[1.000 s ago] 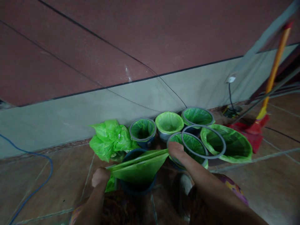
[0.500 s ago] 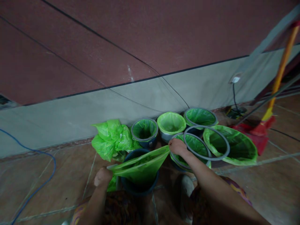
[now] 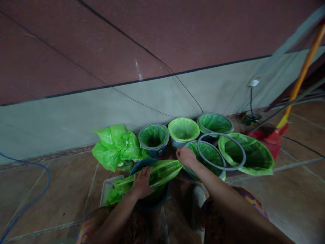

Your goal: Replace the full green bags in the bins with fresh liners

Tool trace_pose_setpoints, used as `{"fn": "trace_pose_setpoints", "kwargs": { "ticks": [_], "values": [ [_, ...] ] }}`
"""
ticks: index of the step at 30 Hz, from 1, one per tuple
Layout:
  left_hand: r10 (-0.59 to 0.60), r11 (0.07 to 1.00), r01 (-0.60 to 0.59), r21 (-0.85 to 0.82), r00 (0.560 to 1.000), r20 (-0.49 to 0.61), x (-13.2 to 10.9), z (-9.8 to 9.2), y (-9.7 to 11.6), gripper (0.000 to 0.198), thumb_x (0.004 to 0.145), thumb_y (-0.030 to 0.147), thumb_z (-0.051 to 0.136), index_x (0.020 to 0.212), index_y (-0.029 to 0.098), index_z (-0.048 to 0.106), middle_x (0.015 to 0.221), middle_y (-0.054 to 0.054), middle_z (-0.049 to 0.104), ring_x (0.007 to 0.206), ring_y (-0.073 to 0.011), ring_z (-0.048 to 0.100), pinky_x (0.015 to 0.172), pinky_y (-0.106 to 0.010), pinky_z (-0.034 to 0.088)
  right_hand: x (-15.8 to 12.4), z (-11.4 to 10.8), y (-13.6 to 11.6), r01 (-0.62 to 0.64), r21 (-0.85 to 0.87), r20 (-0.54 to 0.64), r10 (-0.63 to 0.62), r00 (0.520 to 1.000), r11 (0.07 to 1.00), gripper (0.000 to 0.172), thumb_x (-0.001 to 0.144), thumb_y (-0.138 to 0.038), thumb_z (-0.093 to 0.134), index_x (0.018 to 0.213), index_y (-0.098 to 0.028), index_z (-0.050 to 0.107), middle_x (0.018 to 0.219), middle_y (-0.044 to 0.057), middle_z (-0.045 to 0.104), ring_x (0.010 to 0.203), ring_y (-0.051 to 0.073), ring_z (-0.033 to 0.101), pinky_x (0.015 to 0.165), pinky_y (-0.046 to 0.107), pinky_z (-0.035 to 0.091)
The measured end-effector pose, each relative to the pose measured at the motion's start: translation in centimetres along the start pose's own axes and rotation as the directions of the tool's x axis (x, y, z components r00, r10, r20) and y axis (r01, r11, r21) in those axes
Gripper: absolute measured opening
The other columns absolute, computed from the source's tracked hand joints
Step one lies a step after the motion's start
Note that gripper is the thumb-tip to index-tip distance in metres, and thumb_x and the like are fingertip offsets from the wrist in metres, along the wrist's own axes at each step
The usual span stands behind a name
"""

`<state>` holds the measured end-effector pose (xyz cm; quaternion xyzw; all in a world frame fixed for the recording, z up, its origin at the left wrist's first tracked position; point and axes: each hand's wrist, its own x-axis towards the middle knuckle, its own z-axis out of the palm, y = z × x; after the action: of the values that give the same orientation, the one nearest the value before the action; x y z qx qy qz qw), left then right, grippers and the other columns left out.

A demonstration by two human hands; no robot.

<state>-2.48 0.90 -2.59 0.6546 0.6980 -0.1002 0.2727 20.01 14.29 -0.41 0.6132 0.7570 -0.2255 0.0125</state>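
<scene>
**Green liner bag held across a dark bucket at the foot of the wall**

Maroon wall (image 3: 152, 51) fills the upper half, with a grey band (image 3: 76, 115) below it and thin dark cables running down across both. Brown tiled floor (image 3: 63, 189) lies beneath.

Around the work:
- A wide basin (image 3: 256, 159) lined in green stands at the right, with a loose grey ring (image 3: 221, 133) lying over its near rim and over the bucket beside it.
- 4 lined buckets (image 3: 154, 137) stand in a cluster against the wall.
- A heap of green bags (image 3: 115, 147) sits to their left.
- A red broom (image 3: 275, 137) with an orange handle leans at far right.
- A blue cable (image 3: 25, 201) curves over the floor at far left.

In hand:
- The dark blue bucket (image 3: 154, 202) stands nearest the person, just in front of the cluster.
- The green bag (image 3: 165, 169) stretches over its mouth.
- The right hand (image 3: 186, 156) is closed on the bag's far corner, touching the neighbouring lined bucket.
- The left hand (image 3: 141, 183) lies flat on the bag, fingers spread and gripping nothing.

Obstructions:
- The bag and left hand cover the bucket's interior.
- The right fingertips are hidden under the hand.
- A white tray (image 3: 108, 186) is half buried in green plastic.
- The broom handle runs out of frame.
</scene>
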Motion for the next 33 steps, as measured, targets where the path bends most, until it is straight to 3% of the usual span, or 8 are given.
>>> {"fn": "trace_pose_setpoints", "kwargs": {
  "ticks": [3, 6, 10, 12, 16, 21, 29, 33],
  "values": [
    [0.005, 0.999, -0.005, 0.052, 1.000, 0.006, 0.8, 1.1, 0.1, 0.099, 0.066, 0.032, 0.069, 0.155, 0.021, 0.025, 0.164, -0.015, 0.025, 0.151, -0.0331, 0.019, 0.118, -0.061, 0.015, -0.3, 0.4, -0.5, 0.066, -0.059, 0.016, -0.065, 0.998, 0.996, 0.030, 0.090, -0.018, 0.048, 0.101, -0.018, 0.075, 0.104, 0.015, 0.075, 0.103, 0.028, 0.069, 0.086, 0.033, 0.049],
    [0.008, 0.995, -0.003, 0.102, 0.999, -0.052, 1.6, 2.2, -0.1, 0.093, 0.069, 0.026, 0.068, 0.153, 0.018, 0.028, 0.157, -0.017, 0.038, 0.145, -0.0338, 0.031, 0.116, -0.061, 0.018, -0.6, 0.7, -1.1, 0.099, -0.088, 0.036, -0.096, 0.995, 0.991, 0.028, 0.089, -0.019, 0.049, 0.100, -0.019, 0.075, 0.105, 0.012, 0.075, 0.102, 0.026, 0.069, 0.084, 0.031, 0.049],
    [0.009, 0.991, 0.010, 0.136, 0.990, -0.142, 2.6, 3.6, -0.6, 0.069, 0.077, 0.010, 0.055, 0.145, 0.011, 0.041, 0.127, -0.018, 0.066, 0.123, -0.0318, 0.056, 0.113, -0.056, 0.025, -0.7, 0.9, -1.9, 0.135, -0.112, 0.054, -0.130, 0.990, 0.984, 0.030, 0.092, -0.021, 0.046, 0.101, -0.019, 0.074, 0.105, 0.012, 0.076, 0.103, 0.026, 0.069, 0.085, 0.031, 0.049],
    [-0.007, 0.991, 0.032, 0.131, 0.982, -0.189, 3.0, 3.9, -0.9, 0.053, 0.082, 0.006, 0.046, 0.134, 0.010, 0.053, 0.116, -0.016, 0.071, 0.115, -0.0302, 0.061, 0.111, -0.053, 0.028, -0.6, 1.0, -2.3, 0.153, -0.102, 0.066, -0.146, 0.987, 0.983, 0.029, 0.092, -0.022, 0.046, 0.102, -0.019, 0.073, 0.106, 0.011, 0.075, 0.104, 0.025, 0.068, 0.086, 0.032, 0.048],
    [-0.013, 0.992, 0.044, 0.121, 0.969, -0.247, 3.4, 3.5, -1.3, 0.033, 0.091, 0.013, 0.039, 0.110, 0.015, 0.065, 0.112, -0.014, 0.071, 0.112, -0.0300, 0.062, 0.107, -0.052, 0.032, -0.6, 1.1, -2.9, 0.179, -0.099, 0.075, -0.172, 0.982, 0.979, 0.030, 0.093, -0.024, 0.045, 0.103, -0.020, 0.073, 0.108, 0.010, 0.075, 0.105, 0.025, 0.068, 0.086, 0.032, 0.049],
    [-0.009, 0.997, 0.037, 0.067, 0.925, -0.379, 3.0, 3.0, -1.4, 0.026, 0.092, 0.017, 0.042, 0.098, 0.019, 0.067, 0.102, -0.009, 0.073, 0.106, -0.0273, 0.065, 0.105, -0.049, 0.033, -0.7, 0.9, -3.8, 0.237, -0.108, 0.096, -0.227, 0.969, 0.966, 0.031, 0.093, -0.022, 0.044, 0.103, -0.019, 0.073, 0.106, 0.010, 0.075, 0.103, 0.024, 0.069, 0.085, 0.031, 0.049],
    [-0.042, 0.996, 0.000, -0.086, 0.872, -0.487, 2.7, 2.7, -1.2, 0.024, 0.091, 0.018, 0.045, 0.099, 0.019, 0.067, 0.101, -0.007, 0.074, 0.105, -0.0251, 0.066, 0.102, -0.043, 0.036, -1.0, 1.3, -4.5, 0.320, -0.011, 0.090, -0.317, 0.944, 0.947, 0.032, 0.093, -0.021, 0.042, 0.101, -0.020, 0.074, 0.105, 0.008, 0.076, 0.102, 0.022, 0.069, 0.086, 0.030, 0.047],
    [-0.104, 0.989, 0.048, -0.137, 0.895, -0.434, 3.1, 2.7, -0.9, 0.021, 0.091, 0.017, 0.046, 0.098, 0.017, 0.066, 0.103, -0.008, 0.073, 0.105, -0.0258, 0.066, 0.096, -0.042, 0.039, -1.3, 2.6, -5.0, 0.425, 0.049, 0.093, -0.428, 0.899, 0.904, 0.029, 0.093, -0.023, 0.046, 0.100, -0.021, 0.074, 0.104, 0.007, 0.076, 0.102, 0.021, 0.068, 0.088, 0.029, 0.045]
  ]
}}
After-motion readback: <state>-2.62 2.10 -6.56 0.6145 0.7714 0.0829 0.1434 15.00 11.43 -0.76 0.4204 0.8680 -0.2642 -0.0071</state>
